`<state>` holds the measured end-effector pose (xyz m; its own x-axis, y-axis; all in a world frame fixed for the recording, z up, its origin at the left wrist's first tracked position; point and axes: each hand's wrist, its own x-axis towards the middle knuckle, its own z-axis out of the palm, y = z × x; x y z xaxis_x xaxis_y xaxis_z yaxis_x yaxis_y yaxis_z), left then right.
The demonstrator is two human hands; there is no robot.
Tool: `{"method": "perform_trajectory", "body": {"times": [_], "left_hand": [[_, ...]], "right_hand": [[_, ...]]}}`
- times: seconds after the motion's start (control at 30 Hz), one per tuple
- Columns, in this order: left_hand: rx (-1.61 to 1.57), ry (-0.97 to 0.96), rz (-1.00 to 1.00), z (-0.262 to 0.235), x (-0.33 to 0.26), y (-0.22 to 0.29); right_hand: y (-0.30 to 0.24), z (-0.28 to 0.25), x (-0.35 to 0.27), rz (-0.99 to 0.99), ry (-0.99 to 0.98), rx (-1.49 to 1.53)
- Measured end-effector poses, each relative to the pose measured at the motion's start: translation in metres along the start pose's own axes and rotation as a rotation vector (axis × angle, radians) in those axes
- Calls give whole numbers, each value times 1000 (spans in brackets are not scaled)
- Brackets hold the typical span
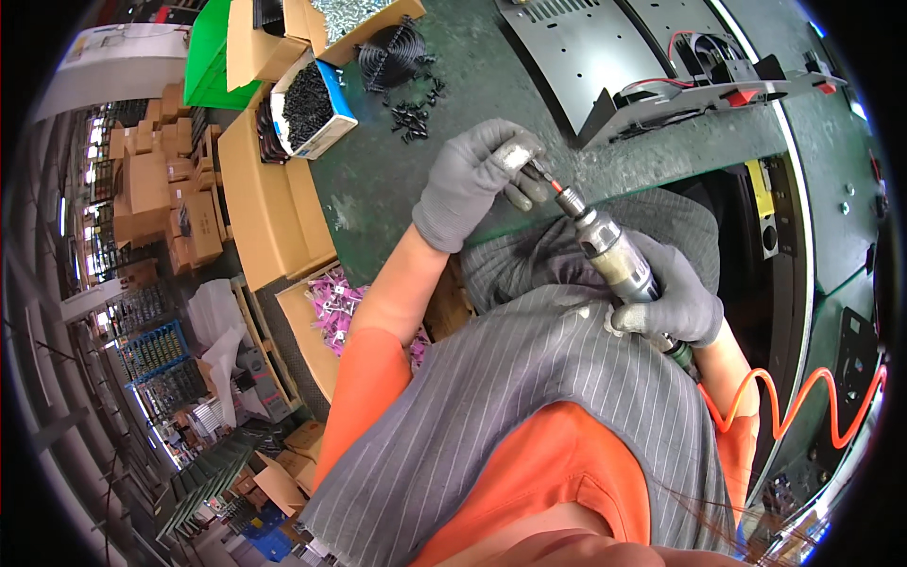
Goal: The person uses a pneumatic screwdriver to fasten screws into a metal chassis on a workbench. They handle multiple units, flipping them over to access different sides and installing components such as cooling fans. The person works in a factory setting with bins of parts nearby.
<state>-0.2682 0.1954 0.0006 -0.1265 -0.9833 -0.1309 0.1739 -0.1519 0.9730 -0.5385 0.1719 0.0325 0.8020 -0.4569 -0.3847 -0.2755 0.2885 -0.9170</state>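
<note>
My right hand (675,298), in a grey glove, is wrapped round the body of a silver air screwdriver (609,250). The tool points up and left, and its bit (556,185) has an orange-red part. At the bit's end, my gloved left hand (477,180) is closed in a pinch on a small dark piece that looks like a screw (537,171); the fingers partly hide it. Beyond that hand, loose black screws (410,120) lie on the green tabletop (472,80), beside a stack of black round fan guards (392,55).
A grey metal panel (576,61) with wires and red connectors lies at the far right. Boxes of black screws (307,102) and silver screws (351,14) stand far left, near a green bin (210,57). A coiled orange hose (779,406) trails right. Pink-and-metal parts (333,307) fill a lower carton.
</note>
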Motion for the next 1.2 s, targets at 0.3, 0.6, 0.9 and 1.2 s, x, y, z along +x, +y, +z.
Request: {"method": "perform_trajectory", "body": {"times": [0.3, 0.6, 0.9, 1.2], "left_hand": [[1359, 449, 376, -76, 41, 38], [1740, 320, 42, -148, 55, 53], [728, 502, 155, -93, 23, 87], [1101, -49, 145, 55, -6, 64]], "right_hand": [[16, -4, 2, -14, 33, 20], [19, -4, 2, 2, 35, -10], [22, -7, -18, -87, 131, -78], [29, -25, -83, 41, 223, 67]]}}
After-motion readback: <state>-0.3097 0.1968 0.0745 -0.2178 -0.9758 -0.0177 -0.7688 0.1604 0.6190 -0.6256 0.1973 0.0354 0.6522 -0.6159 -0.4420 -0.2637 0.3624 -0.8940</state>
